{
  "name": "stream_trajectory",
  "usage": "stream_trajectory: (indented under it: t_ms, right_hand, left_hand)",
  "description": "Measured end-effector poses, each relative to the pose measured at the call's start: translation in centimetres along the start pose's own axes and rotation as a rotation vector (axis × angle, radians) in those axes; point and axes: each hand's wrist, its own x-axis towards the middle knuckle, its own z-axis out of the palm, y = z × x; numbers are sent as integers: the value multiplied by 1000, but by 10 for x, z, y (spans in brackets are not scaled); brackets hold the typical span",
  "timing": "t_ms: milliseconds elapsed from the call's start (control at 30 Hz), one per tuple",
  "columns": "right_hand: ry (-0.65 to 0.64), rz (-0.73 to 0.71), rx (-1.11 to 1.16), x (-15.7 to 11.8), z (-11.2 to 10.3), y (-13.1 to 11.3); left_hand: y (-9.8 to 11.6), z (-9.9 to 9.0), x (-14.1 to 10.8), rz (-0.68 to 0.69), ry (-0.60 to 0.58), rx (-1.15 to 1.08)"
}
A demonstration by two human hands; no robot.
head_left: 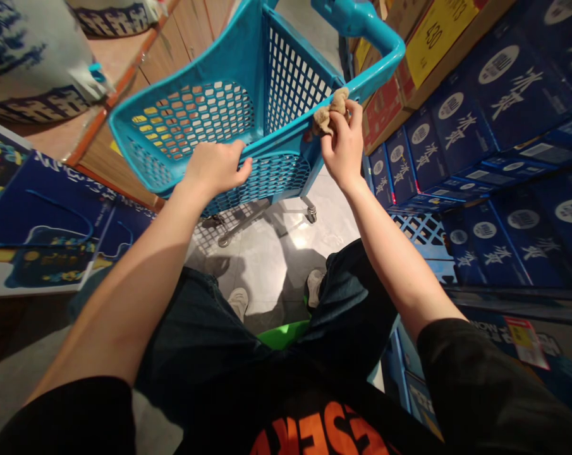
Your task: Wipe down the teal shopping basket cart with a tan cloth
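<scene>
A blue plastic shopping cart [279, 148] stands in front of me, its basket side facing my knees. My left hand [215, 165] is closed over the basket's near rim, thumb on the outer side. At the corner of the same rim, close to the cart's handle [378, 60], my right hand [345, 142] presses a crumpled tan cloth [330, 112] against the plastic. Its fingers are bent round the cloth. The inside of the basket shows its perforated walls.
Stacked blue boxes [456, 136] line the right side, with a yellow price sign [437, 39] above. Blue-and-white ceramic jars [27, 60] stand on a wooden shelf at left, above blue gift bags [53, 208]. Under me is a green seat edge [284, 335].
</scene>
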Motion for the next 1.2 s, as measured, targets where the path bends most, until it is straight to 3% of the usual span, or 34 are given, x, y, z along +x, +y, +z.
stream_trajectory:
  t_ms: [200,467,700,767,900,1000,1100,1200]
  right_hand:
    - [-200,-115,-27,-15,9,-26]
    - [-16,-14,-14,1,2,4]
    - [-248,-152,-66,-22,19,-39]
    - [-221,-135,-57,-17,14,-34]
    - [-56,-36,-28,1,2,-3]
    - [7,10,-39,2,5,5]
    - [-49,-9,-61,-11,15,-15]
    - [-196,-128,-96,-22,20,-38]
  left_hand:
    - [0,-1,1,-4,-13,17]
    - [2,-3,-1,-14,-21,5]
    - [-1,-1,0,5,3,-7]
    - [-2,0,0,14,12,9]
    - [0,-1,0,15,8,31]
    - [1,-1,0,0,0,23]
    - [0,-1,1,3,7,10]
    - [-1,0,1,5,5,0]
